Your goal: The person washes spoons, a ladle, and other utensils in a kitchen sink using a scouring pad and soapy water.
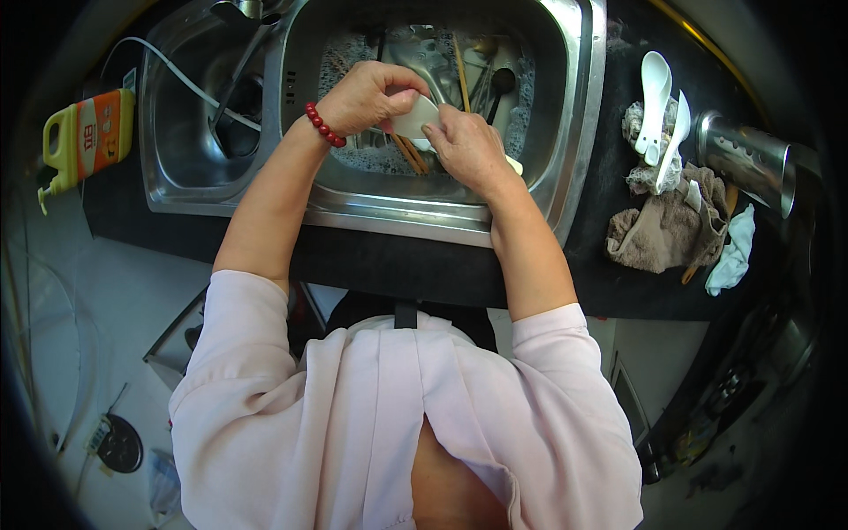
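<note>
Over the right basin of the stainless steel sink (430,225), my two hands hold a white spoon-like utensil (416,119). The fingers of my left hand (368,96) pinch the rim of its rounded end. My right hand (467,146) grips it from the other side, with a pale end showing past the palm. Below lie soapy water (520,126), wooden chopsticks (461,73), a dark round-headed spoon (503,81) and several metal utensils. My hands hide part of the basin's contents.
A faucet (248,10) and a white hose (179,73) reach over the left basin. Left stands a yellow detergent jug (89,136). On the right counter lie white spoons (656,89) on a scrubber, a brown cloth (669,232), a perforated metal holder (745,159) and a pale cloth (732,255).
</note>
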A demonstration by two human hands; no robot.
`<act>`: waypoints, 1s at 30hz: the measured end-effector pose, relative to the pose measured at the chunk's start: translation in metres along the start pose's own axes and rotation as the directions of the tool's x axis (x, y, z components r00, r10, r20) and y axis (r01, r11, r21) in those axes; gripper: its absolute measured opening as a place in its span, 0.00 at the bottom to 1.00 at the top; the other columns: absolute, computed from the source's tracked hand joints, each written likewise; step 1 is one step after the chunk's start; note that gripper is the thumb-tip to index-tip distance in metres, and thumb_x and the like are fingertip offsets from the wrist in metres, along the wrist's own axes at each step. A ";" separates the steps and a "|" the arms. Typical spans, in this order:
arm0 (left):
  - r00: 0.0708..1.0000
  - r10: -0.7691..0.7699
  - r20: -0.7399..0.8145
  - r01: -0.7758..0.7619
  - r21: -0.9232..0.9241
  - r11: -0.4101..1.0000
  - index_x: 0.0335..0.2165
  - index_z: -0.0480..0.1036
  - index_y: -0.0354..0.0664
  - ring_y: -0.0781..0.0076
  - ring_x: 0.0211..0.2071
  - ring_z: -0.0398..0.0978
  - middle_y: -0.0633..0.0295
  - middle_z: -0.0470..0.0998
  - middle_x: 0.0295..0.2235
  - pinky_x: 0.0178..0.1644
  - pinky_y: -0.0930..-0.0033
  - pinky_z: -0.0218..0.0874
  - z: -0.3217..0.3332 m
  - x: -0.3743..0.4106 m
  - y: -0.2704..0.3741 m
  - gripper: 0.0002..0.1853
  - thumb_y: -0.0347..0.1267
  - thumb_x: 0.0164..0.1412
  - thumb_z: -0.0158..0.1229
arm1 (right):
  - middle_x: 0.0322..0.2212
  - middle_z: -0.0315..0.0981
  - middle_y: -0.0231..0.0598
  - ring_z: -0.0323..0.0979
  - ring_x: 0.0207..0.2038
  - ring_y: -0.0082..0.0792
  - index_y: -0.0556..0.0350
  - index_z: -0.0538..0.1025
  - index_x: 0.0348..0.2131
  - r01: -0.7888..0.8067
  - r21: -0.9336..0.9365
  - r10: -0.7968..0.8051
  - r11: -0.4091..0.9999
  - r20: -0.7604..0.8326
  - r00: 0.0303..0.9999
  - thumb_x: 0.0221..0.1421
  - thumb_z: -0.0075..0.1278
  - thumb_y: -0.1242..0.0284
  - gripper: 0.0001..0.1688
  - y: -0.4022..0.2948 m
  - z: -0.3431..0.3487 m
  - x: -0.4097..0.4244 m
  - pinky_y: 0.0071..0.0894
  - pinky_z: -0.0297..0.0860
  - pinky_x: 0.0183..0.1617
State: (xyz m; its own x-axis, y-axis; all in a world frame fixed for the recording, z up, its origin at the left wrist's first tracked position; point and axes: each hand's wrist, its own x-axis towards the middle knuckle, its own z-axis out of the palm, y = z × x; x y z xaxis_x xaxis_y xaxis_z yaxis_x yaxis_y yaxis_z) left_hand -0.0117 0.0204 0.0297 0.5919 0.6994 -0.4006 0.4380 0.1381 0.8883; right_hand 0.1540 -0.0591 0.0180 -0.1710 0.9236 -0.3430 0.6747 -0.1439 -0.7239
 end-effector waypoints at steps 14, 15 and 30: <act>0.985 -0.101 0.137 0.098 0.025 0.995 0.29 0.72 0.34 0.78 0.21 0.72 0.63 0.73 0.24 0.20 0.79 0.66 -0.003 0.001 -0.004 0.09 0.29 0.53 0.48 | 0.21 0.71 0.49 0.69 0.29 0.52 0.58 0.69 0.25 0.030 -0.021 -0.030 0.999 0.010 1.000 0.51 0.46 0.64 0.14 0.006 0.008 0.000 0.46 0.63 0.31; 0.983 -0.109 0.147 0.098 0.079 0.992 0.29 0.72 0.33 0.77 0.22 0.73 0.63 0.73 0.24 0.19 0.78 0.66 0.000 0.002 0.002 0.09 0.29 0.53 0.48 | 0.21 0.71 0.49 0.69 0.29 0.52 0.58 0.69 0.25 0.029 -0.032 -0.028 0.999 0.011 1.000 0.51 0.46 0.64 0.14 0.006 0.007 0.000 0.46 0.63 0.31; 0.988 -0.139 0.072 0.154 -0.312 0.937 0.30 0.70 0.30 0.74 0.24 0.73 0.59 0.71 0.26 0.23 0.76 0.71 -0.020 -0.009 -0.010 0.10 0.27 0.50 0.47 | 0.17 0.69 0.47 0.69 0.23 0.47 0.59 0.69 0.23 0.044 0.151 -0.040 0.988 -0.030 0.999 0.49 0.49 0.65 0.14 0.007 0.007 0.002 0.41 0.62 0.27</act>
State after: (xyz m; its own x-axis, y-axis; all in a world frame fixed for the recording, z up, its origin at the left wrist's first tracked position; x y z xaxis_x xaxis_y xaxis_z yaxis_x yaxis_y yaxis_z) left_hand -0.0355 0.0265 0.0287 0.5723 0.6214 -0.5351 0.2908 0.4563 0.8409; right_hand 0.1532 -0.0610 0.0078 -0.1761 0.9388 -0.2961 0.5501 -0.1556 -0.8205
